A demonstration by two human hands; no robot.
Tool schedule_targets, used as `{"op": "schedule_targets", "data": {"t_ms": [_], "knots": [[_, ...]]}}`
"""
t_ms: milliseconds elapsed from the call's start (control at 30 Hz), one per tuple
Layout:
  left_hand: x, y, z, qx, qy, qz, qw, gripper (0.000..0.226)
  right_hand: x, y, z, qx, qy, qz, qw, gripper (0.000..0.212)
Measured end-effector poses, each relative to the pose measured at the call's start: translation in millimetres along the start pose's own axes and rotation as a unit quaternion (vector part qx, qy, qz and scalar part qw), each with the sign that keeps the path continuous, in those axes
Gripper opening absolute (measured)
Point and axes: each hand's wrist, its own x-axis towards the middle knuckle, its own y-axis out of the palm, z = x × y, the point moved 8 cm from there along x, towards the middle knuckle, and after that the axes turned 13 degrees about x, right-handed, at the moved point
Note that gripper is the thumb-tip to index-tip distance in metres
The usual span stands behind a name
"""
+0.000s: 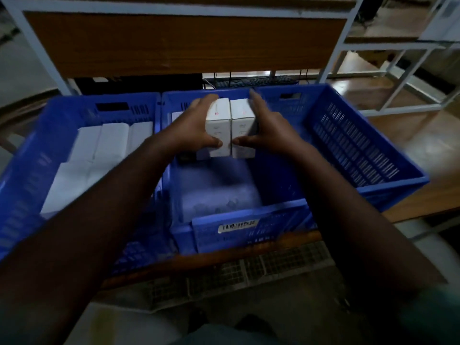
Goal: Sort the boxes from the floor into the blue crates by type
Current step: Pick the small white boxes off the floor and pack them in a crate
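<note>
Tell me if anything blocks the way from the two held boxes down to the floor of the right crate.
Nothing visible does. The left hand and right hand press two white boxes together above the right crate. Its floor right beneath them looks bare; a few items sit at its far left.

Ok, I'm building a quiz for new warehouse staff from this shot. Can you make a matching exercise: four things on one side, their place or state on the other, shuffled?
Things:
1. two white boxes
2. left crate
3. right crate
4. barcode label

Places or states:
A. stuck on the near wall of the right crate
B. holds rows of white boxes
C. pressed side by side between the left hand and right hand
D. mostly bare floor inside

Pairs: 1-C, 2-B, 3-D, 4-A
</note>
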Motion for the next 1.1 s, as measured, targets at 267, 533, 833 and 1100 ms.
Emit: {"op": "schedule_targets", "data": {"t_ms": [267,533,833,1100], "knots": [[64.5,66.2,40.7,0.083,-0.056,0.041,0.994,0.11,81.6,49.6,-64.2,-0.026,0.074,0.053,0.996,0.111],[87.4,113.5,59.8,0.114,-0.107,0.063,0.986,0.111,112.8,77.4,-111.1,-0.032,0.125,0.091,0.987,0.08],[92.7,141.4,86.0,0.223,-0.126,0.067,0.964,0.106,126.1,105.7,-130.7,-0.016,0.136,0.118,0.984,0.073],[99.2,150.5,78.2,0.286,-0.11,0.044,0.951,0.099,138.0,115.0,-138.1,-0.018,0.118,0.097,0.988,0.068]]}}
